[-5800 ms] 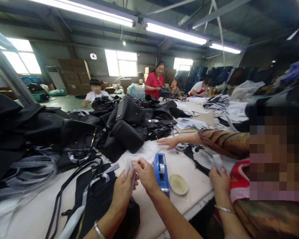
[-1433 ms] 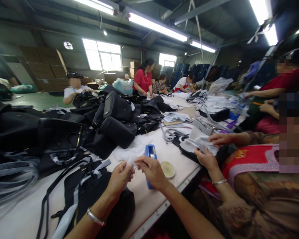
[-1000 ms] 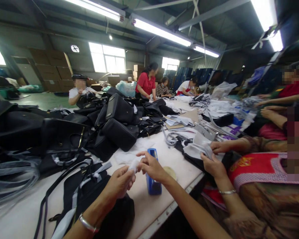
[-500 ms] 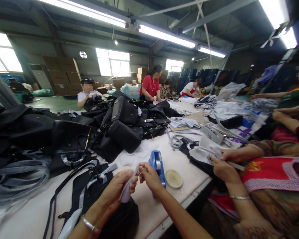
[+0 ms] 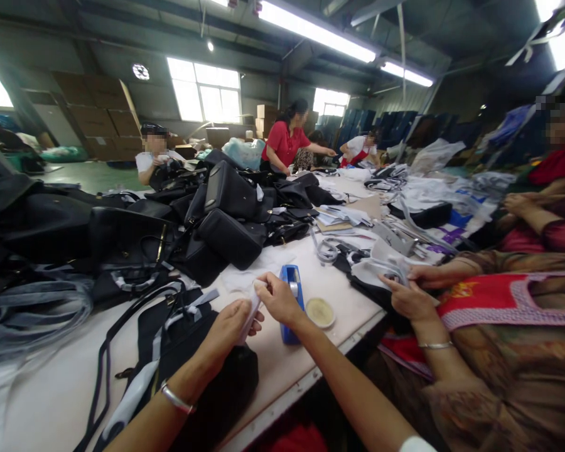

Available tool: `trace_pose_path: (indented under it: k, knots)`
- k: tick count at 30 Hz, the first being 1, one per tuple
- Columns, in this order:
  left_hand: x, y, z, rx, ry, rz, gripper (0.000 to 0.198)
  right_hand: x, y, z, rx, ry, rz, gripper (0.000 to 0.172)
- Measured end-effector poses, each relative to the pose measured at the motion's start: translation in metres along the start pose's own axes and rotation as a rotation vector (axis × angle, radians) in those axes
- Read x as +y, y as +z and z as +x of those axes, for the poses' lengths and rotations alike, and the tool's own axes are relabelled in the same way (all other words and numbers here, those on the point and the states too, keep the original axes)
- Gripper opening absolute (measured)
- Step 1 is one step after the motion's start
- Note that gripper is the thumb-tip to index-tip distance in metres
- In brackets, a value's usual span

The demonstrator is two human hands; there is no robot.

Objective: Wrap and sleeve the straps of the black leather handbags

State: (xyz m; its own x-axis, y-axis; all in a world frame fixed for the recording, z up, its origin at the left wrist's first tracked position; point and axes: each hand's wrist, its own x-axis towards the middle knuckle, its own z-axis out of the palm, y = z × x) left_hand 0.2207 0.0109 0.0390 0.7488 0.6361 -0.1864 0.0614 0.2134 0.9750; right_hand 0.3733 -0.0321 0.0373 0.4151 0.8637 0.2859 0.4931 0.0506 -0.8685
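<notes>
A narrow white wad of thin, soft-looking sheets (image 5: 253, 307) is upright in my left hand (image 5: 230, 323), whose fingers are wrapped round it. At its upper end my right hand (image 5: 279, 301) pinches the sheets between thumb and fingers. Just beyond my right wrist stands a blue tape dispenser (image 5: 290, 336), partly covered by my hand. Under my left forearm lies a black handbag (image 5: 235, 370) with long straps and pale wrapping on its handles.
A big pile of black bags (image 5: 233, 238) fills the table's left and middle. A round shallow dish (image 5: 320, 312) sits near the edge (image 5: 306, 380). On the right, a co-worker's hands (image 5: 412, 295) hold grey-white material. Paper stacks (image 5: 343, 216) lie farther back; other people work around the table.
My right hand has moved up and now grips the top of the white sheets, where before it was beside them. The view has shifted slightly.
</notes>
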Motion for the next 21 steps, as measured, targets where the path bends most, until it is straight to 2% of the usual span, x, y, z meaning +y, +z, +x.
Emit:
trace_pose_path:
  k: [5,8,11,14,16,21]
  knots:
    - [-0.001,-0.009,-0.018,0.011,-0.05,-0.054,0.044,0.01,0.01,-0.01,0.027,0.088,0.237,0.029]
    - [-0.004,-0.012,-0.016,0.013,-0.059,-0.15,0.039,0.011,0.026,-0.03,0.113,0.161,0.439,0.04]
    - [-0.008,-0.012,-0.013,0.019,-0.049,-0.174,0.036,0.008,0.044,-0.051,0.133,0.188,0.506,0.037]
    - [-0.01,-0.01,-0.013,0.036,-0.01,-0.135,0.033,0.004,0.059,-0.063,0.133,0.235,0.502,0.03]
    - [-0.008,-0.008,-0.015,0.06,0.0,-0.108,0.031,0.0,0.067,-0.063,0.187,0.243,0.438,0.026]
    - [-0.003,-0.005,-0.016,0.123,-0.03,-0.105,0.028,-0.009,0.079,-0.061,0.314,0.154,0.162,0.023]
